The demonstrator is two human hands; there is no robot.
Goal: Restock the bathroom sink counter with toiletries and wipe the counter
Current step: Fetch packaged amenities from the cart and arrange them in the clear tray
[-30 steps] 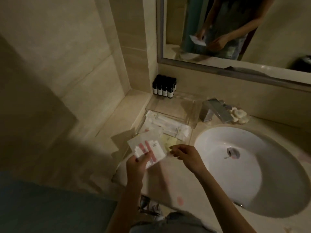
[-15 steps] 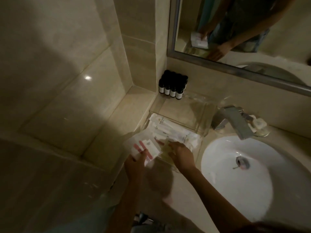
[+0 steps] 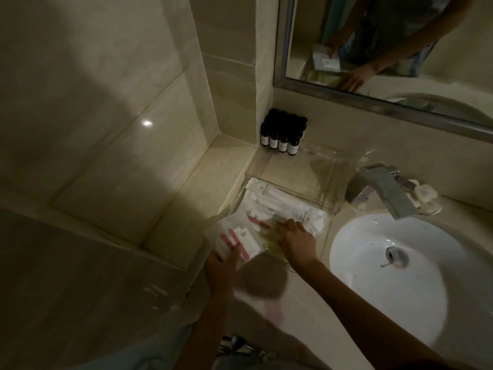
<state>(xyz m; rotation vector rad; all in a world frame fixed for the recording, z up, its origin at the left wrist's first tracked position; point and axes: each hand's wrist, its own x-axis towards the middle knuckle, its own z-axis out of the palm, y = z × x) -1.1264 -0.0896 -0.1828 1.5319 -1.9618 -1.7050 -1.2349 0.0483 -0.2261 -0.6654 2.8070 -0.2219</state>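
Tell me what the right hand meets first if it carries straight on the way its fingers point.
The right hand points away and left, into the clear tray. It would likely meet the white packets lying there first; its fingertips look nearly on them, though depth is unclear.

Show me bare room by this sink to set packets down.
Bare: the back of the clear tray, between the dark bottles and the white sachets; also the counter before the tray, left of the sink. Crowded: the tray's front, with sachets, the right hand, and the left hand holding packets.
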